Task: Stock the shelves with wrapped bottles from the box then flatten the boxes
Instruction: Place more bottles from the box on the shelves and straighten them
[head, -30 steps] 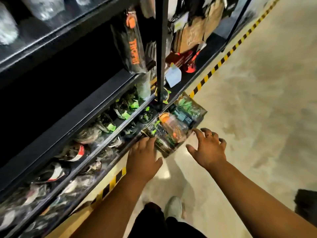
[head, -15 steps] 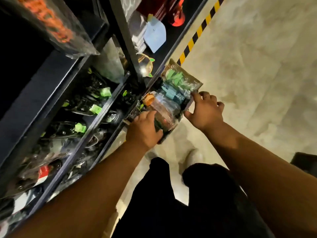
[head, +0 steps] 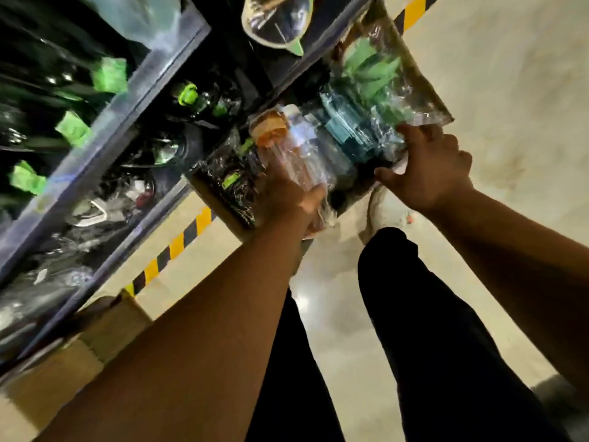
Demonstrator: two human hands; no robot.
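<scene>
We look down at an open cardboard box [head: 425,79] packed with plastic-wrapped goods, set against the front rail of a low black shelf [head: 134,97]. The left hand [head: 287,199] curls round a clear wrapped bottle [head: 302,154] with an orange cap, lying in the box. The right hand [head: 427,167] grips the box's near edge, fingers hooked inside beside a blue bottle [head: 344,132]. Dark bottles [head: 191,100] with green tags fill the shelf.
</scene>
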